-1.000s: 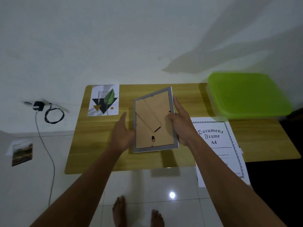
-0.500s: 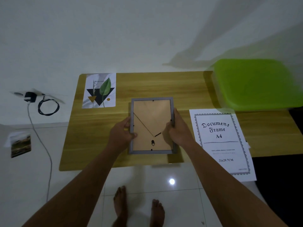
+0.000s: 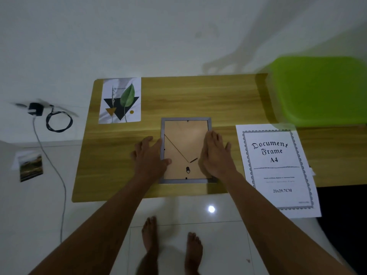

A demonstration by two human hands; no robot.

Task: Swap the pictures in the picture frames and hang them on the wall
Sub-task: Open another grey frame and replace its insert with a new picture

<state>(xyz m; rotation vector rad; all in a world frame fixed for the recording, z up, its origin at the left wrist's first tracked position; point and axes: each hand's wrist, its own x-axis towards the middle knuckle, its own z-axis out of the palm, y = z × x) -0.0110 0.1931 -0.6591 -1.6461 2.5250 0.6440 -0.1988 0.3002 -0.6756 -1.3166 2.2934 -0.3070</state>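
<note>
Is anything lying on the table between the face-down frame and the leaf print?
Nothing visible does. Only bare table separates the frame from the leaf print, farther back on the left. The left hand and right hand rest on the frame's side edges, with nothing in between.

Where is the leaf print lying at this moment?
In the head view, the leaf print lies flat at the far-left corner of the wooden table, beyond and left of the grey frame.
</note>
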